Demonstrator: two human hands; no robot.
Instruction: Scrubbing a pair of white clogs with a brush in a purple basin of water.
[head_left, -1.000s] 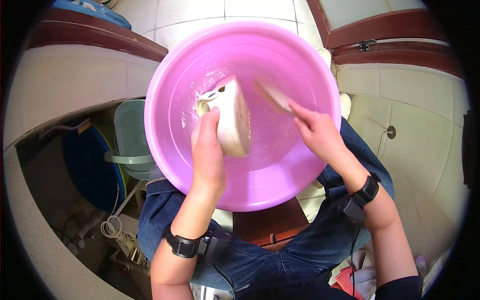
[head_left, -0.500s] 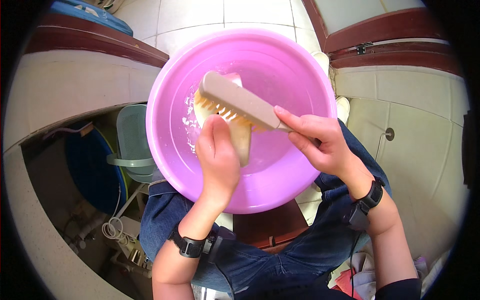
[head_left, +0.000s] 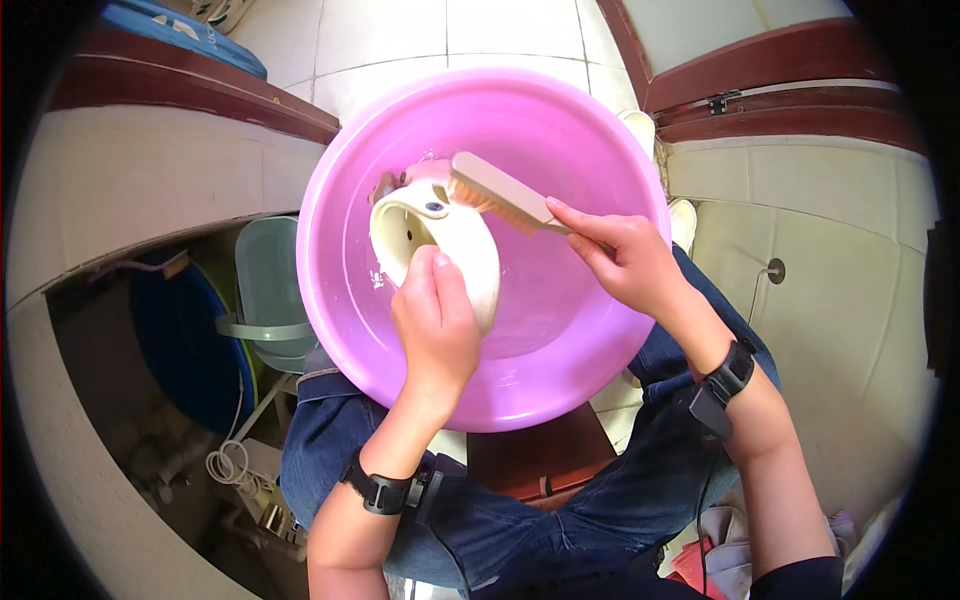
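A pale cream clog with a dark rivet on its side is held inside a large pink basin. My left hand grips the clog by the rim of its opening, thumb and fingers closed. In my right hand is the handle of a beige scrubbing brush. Its tan bristles point down at the clog's far right side; whether they touch it I cannot tell. White suds cling to the basin's inner left wall. A pinkish and dark piece lies partly hidden behind the clog.
The basin stands between my knees, with a dark reddish-brown wooden surface below it. To the left, a grey-green basket and a blue round item sit by pipes. Dark red door frames flank the tiled floor; cloths lie lower right.
The clog has turned, so its opening and rivet now show. The brush has shifted right, off the middle of the clog, with my right hand still around the handle.
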